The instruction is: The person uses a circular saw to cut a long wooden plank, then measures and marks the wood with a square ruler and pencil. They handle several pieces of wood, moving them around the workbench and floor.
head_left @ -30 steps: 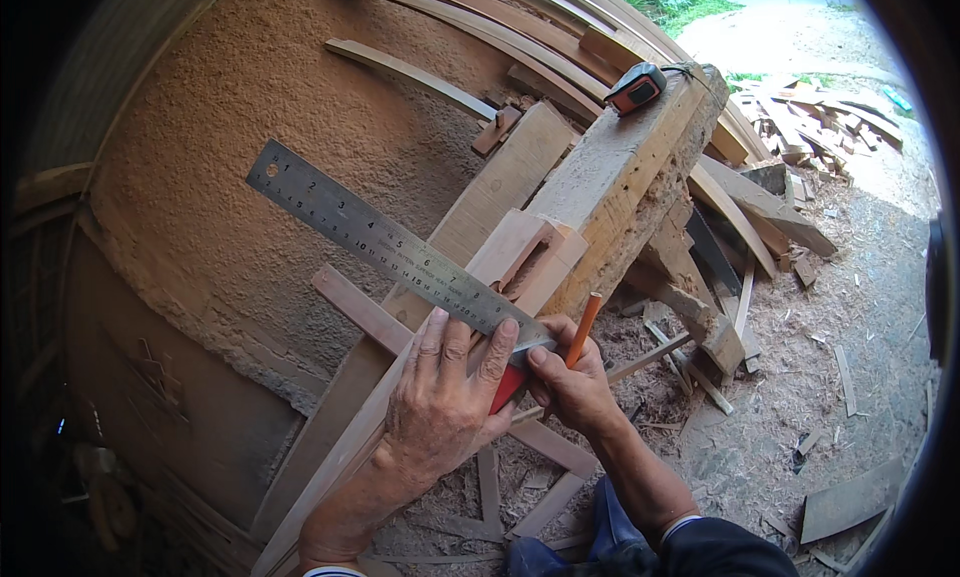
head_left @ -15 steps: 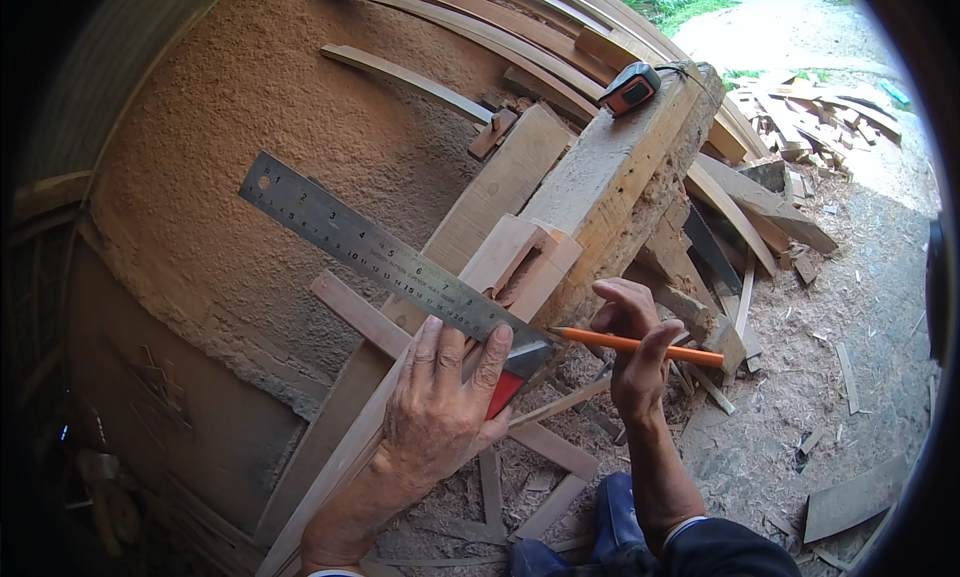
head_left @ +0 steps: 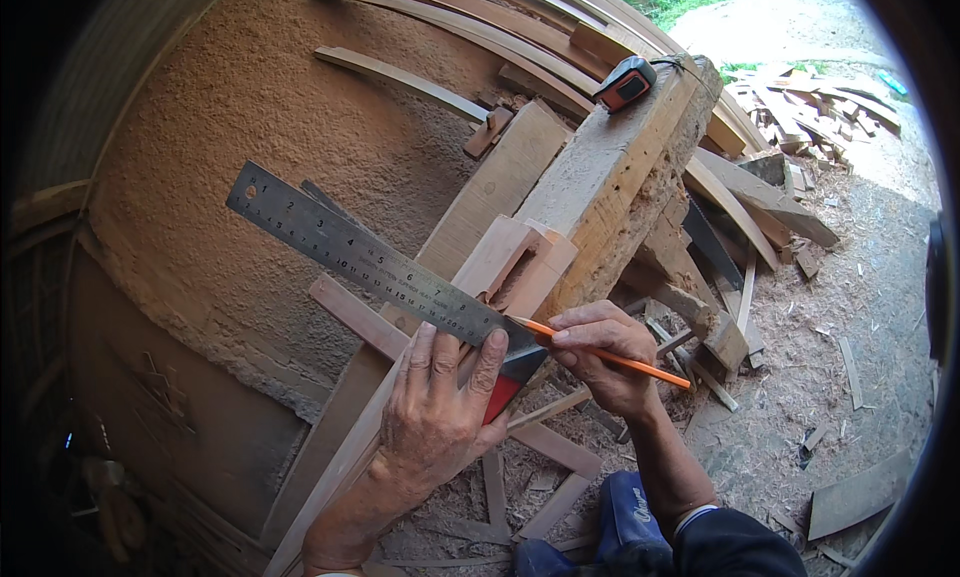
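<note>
My left hand (head_left: 435, 417) presses a steel try square (head_left: 350, 262) with a red handle (head_left: 505, 392) against a pale wooden piece (head_left: 355, 477), fingers curled over it. An orange pencil (head_left: 655, 371) is held in my right hand (head_left: 605, 357), its tip touching the right end of the blade near a slotted reddish block (head_left: 535, 282). The block rests on a thick, weathered timber beam (head_left: 610, 197), with a broad plank (head_left: 485, 187) alongside.
A black and orange tape measure (head_left: 623, 84) sits atop the beam. Long boards (head_left: 400, 75) lie behind. Wood offcuts (head_left: 820, 107) pile at the back right, and shavings cover the floor on the right. My blue boots (head_left: 625, 507) show below.
My right hand moved off the square's end, turned the pencil from upright to slanting and brought its tip back to the blade. The square has shifted slightly left and down.
</note>
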Tool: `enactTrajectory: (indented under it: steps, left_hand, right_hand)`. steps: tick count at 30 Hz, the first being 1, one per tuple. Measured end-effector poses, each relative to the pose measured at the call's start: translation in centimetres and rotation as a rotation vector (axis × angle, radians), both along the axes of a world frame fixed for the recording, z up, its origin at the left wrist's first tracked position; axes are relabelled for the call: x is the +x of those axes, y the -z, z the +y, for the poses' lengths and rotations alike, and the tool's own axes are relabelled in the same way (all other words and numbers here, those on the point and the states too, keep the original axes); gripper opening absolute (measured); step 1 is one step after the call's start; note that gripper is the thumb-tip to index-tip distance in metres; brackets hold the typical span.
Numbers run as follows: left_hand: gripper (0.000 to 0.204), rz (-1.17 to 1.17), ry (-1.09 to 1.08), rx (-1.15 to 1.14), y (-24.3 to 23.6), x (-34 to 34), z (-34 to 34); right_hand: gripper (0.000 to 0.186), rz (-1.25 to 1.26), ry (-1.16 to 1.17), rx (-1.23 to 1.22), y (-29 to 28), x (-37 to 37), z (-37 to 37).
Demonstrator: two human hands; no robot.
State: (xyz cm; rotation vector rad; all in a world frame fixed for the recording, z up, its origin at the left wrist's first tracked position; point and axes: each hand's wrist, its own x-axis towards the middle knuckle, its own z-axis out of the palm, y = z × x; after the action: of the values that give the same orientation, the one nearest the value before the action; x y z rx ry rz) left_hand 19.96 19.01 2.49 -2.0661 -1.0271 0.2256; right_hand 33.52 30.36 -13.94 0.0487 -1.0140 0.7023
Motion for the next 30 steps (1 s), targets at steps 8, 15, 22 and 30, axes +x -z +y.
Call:
enactTrajectory:
  steps: [8,15,22,30]
  left_hand:
    - [0.103,0.004,-0.037,-0.011,0.1,0.0,-0.1]
    - [0.101,-0.01,-0.05,-0.01,0.0,0.3,-0.2]
    - [0.104,0.014,-0.086,-0.044,-0.3,0.3,-0.4]
    - [0.11,-0.126,-0.024,-0.142,-1.6,2.3,0.7]
  right_hand:
    - [0.017,-0.11,0.016,-0.043,0.6,1.9,-0.3]
    - [0.034,-0.2,-0.222,-0.329,1.9,-0.2,-1.9]
    - [0.035,-0.087,-0.589,-0.342,-0.2,-2.2,-2.9]
    - [0.028,0.091,-0.688,-0.474,-0.5,-0.6,-1.4]
